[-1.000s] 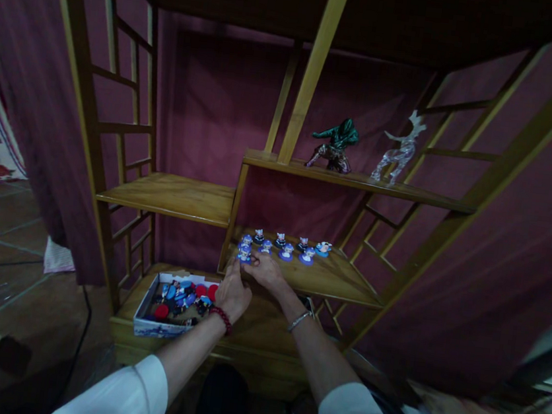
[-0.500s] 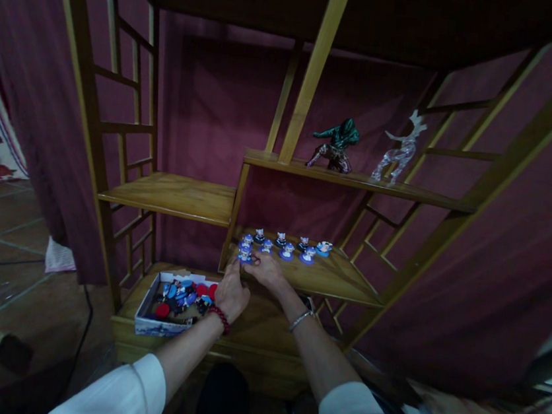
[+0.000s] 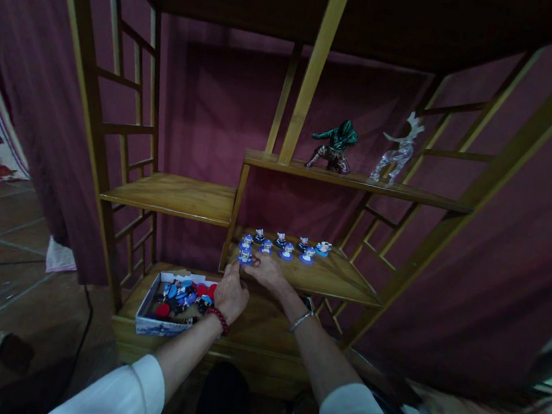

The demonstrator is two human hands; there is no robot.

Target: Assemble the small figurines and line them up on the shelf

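A small purple figurine point(image 3: 245, 255) stands at the front left of the low wooden shelf point(image 3: 342, 281), its base partly covered by the fingertips at it. The left hand point(image 3: 232, 292) reaches it from the front and the right hand point(image 3: 267, 272) from its right side; the fingers are bent and mostly turned from view, so whether they pinch the base or merely touch it cannot be told. The figurine overlaps another purple figurine point(image 3: 246, 239) just behind it, hiding its lower part. Three more purple-based figurines point(image 3: 286, 252) continue that row; behind stand three dark-based figurines point(image 3: 281, 239) and a blue-based figurine point(image 3: 323, 247), their details too small to read. The left hand and wrist, with a red bead bracelet point(image 3: 220, 320), hide the right end of an open box point(image 3: 162, 329), where jumbled figurines point(image 3: 181, 294) blur together. Past the right wrist's silver bracelet point(image 3: 301, 320), only a corner of a dark object point(image 3: 308, 302) shows. Both white sleeves point(image 3: 118, 392) are cut off below.
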